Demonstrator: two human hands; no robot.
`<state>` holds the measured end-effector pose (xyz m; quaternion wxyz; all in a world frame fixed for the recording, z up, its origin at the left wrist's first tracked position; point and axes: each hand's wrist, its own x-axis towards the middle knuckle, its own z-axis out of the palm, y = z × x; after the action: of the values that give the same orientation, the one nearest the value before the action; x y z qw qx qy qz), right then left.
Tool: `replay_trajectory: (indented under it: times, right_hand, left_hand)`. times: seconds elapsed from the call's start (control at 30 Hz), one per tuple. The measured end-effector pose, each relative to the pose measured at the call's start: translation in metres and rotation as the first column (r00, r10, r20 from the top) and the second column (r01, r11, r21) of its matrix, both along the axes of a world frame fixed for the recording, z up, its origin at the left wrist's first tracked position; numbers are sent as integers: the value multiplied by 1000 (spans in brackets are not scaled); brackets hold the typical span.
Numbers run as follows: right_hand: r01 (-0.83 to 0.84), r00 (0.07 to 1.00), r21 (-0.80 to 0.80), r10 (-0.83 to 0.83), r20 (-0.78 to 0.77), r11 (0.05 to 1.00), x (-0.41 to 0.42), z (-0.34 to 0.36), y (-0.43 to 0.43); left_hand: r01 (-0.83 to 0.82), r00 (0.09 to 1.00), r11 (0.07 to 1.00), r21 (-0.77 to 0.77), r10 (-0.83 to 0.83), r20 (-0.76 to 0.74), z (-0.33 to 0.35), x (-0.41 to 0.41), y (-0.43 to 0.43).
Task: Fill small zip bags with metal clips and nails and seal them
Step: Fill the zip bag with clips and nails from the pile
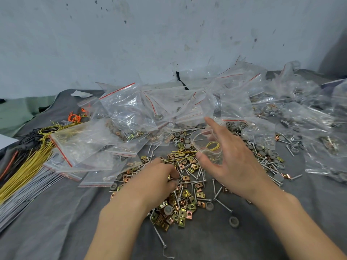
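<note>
A heap of brass-coloured metal clips (185, 196) and silver nails (199, 175) lies on the grey cloth in front of me. My left hand (154, 181) reaches down into the heap with its fingers curled, pinching small metal pieces at the fingertips. Whether these are clips or nails is hidden. My right hand (232, 160) hovers just right of it, fingers spread, holding a small clear zip bag (205, 147) between thumb and fingers. The bag's mouth faces left, and a yellow wire loop (213, 146) shows through it.
Behind the heap rises a mound of clear zip bags with red strips (129, 107), and filled bags (317, 126) lie at the right. Yellow wires (28, 166) and grey wires (24, 196) lie at the left. Grey washers (233, 221) are scattered about. A wall stands behind.
</note>
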<state>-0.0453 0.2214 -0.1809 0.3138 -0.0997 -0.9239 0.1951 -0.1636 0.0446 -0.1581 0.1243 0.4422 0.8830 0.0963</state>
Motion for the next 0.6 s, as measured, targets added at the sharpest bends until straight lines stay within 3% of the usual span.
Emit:
replay_trajectory:
  times: [0.4, 0.6]
  right_hand:
    - [-11, 1000, -6, 10, -19, 1000, 0, 1, -2]
    - [-13, 1000, -4, 13, -23, 1000, 0, 1, -3]
  left_hand:
    - [-61, 998, 963, 264, 58, 19, -3, -7, 2]
    - [-132, 983, 715, 686, 6, 182, 16, 4, 15]
